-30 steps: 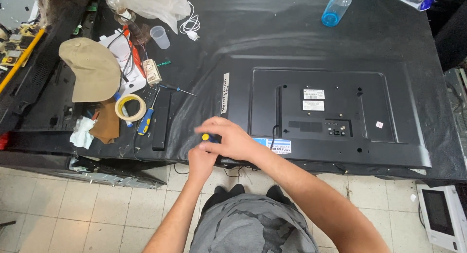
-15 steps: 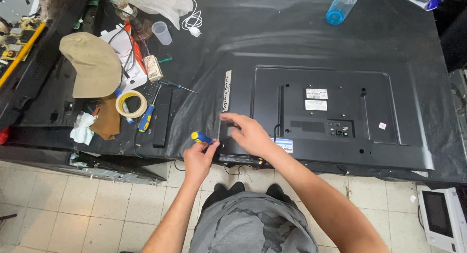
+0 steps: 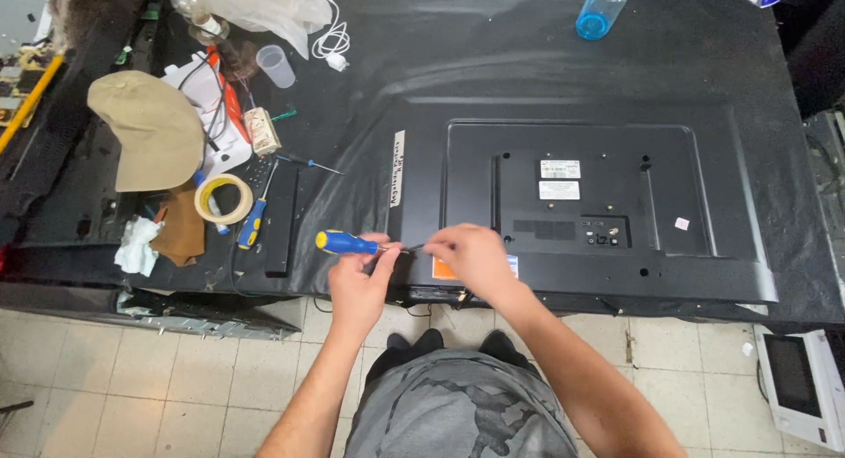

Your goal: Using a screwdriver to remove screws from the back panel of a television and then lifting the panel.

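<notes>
**Screwdriver at the television's near edge**

Left hand [image 3: 356, 282] grips the blue-and-yellow screwdriver [image 3: 352, 243]. Long axis horizontal, tip pointing right. Right hand [image 3: 471, 257] pinches the tip over the television back [image 3: 581, 203]. Earlier, the handle lay lower and tilted.

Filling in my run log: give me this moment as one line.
left hand: holds screwdriver | right hand: at its tip, on television back | tape roll at left

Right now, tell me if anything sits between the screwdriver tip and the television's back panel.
Nothing visible does. The left hand holds the screwdriver level over the television near its lower-left corner; the right hand is at the tip, covering the exact contact spot.
</notes>
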